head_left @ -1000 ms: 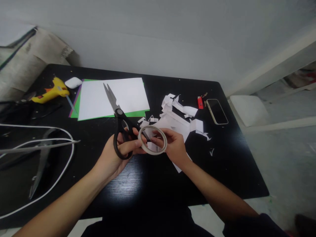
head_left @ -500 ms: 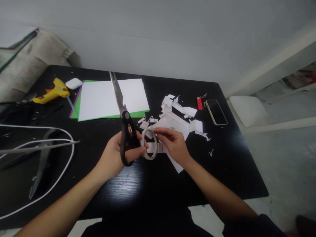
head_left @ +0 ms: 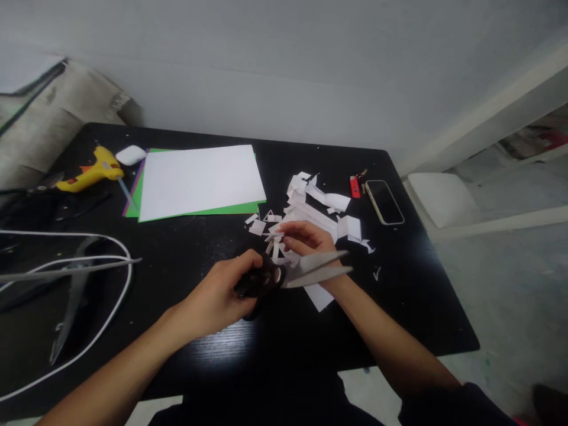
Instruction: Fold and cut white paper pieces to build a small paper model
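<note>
Left hand: I have the left hand (head_left: 224, 293) closed around the black handles of the scissors (head_left: 288, 276). The thumb lies along the near side, and the index finger bends over the far side. The remaining fingers are hidden from my view. The grasp is firm enough to hold the scissors above the table (head_left: 399, 313), with the blades directed to the right. The blades are slightly parted; a narrow gap shows between their tips. They pass in front of the heel and wrist of the right hand (head_left: 310, 239). I cannot tell whether metal touches skin.

Right hand: I have this hand half curled, palm partly turned inward, with the fingers extended to the left. The thumb and index finger are close together over a white strip (head_left: 276, 251). The strip overlaps the fingertips in view, and I cannot tell whether it is pinched or merely lies behind them.

Work area: the cut paper (head_left: 310, 210) lies beneath and beyond the right hand, with folded pieces at its far and right edges. Small paper scraps (head_left: 257, 226) lie just left of the right fingertips.

Surroundings: a white sheet (head_left: 199, 180) rests on a green sheet (head_left: 248, 208), beyond the left hand. A yellow glue gun (head_left: 100, 170) lies at the far left, near a white case (head_left: 131, 155). A red lighter (head_left: 354, 187) lies to the right, just beside a phone (head_left: 385, 202).
</note>
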{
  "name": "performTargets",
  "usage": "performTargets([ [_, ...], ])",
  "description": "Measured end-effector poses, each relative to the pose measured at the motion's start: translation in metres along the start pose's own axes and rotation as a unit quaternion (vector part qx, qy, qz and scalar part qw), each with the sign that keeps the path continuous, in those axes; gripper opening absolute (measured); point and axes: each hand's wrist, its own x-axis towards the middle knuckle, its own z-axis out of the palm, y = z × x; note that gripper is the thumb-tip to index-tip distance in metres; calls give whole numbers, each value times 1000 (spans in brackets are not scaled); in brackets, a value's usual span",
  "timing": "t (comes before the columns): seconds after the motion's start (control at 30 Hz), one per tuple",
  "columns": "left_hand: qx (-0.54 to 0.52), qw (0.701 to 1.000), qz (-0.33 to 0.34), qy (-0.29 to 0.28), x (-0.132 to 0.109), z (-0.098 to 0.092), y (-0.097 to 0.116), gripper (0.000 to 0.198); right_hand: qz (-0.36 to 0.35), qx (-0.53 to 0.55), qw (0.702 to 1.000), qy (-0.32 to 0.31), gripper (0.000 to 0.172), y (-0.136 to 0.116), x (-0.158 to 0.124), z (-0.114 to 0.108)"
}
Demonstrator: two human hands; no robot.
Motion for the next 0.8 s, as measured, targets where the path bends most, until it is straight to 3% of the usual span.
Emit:
performTargets([
  [0.1, 64, 997, 22, -39, 2, -6, 0, 24, 19, 11, 1000, -6, 16, -3, 2, -3],
  [0.33, 149, 988, 37, -33, 8, -17, -6, 22, 157, 92, 983, 33, 27, 2, 6, -11],
  [0.5, 172, 985, 24, 19, 11, -27, -11, 16, 193, 98, 976, -13, 45, -3, 6, -18],
  [0.8, 130, 984, -28, 120, 19, -30, -20, 21, 181, 98, 978, -9, 39, -6, 1, -21],
])
